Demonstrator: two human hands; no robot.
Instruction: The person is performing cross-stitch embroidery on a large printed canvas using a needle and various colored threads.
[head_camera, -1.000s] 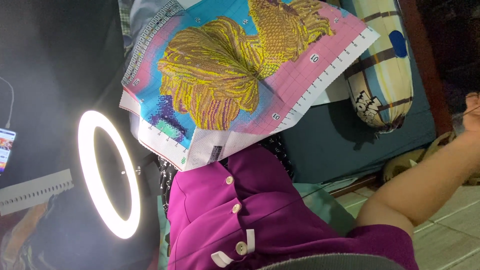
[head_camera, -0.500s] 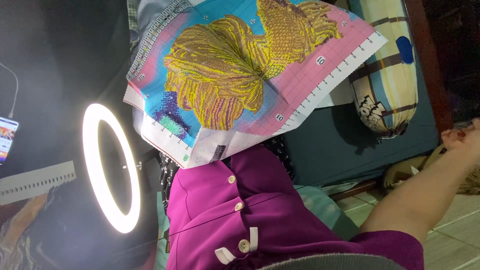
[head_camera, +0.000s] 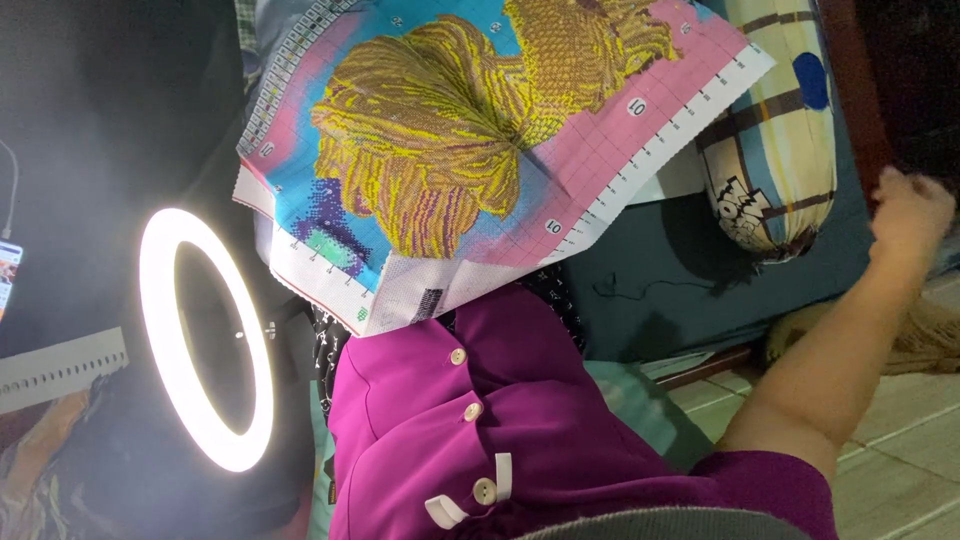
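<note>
While the embroidery canvas (head_camera: 480, 150) lies unmoved, the right hand (head_camera: 910, 215) has lifted, its grip unclear.

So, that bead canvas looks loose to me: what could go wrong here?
No hand shows on the canvas above the magenta shirt, and the right hand reaches off past the bolster, so the canvas might slide off. The lit ring light stands close at the person's side and could get knocked.

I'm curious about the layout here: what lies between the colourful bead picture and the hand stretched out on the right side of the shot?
In the head view, a striped bolster pillow lies on dark teal bedding between the bead canvas and the outstretched hand.
</note>
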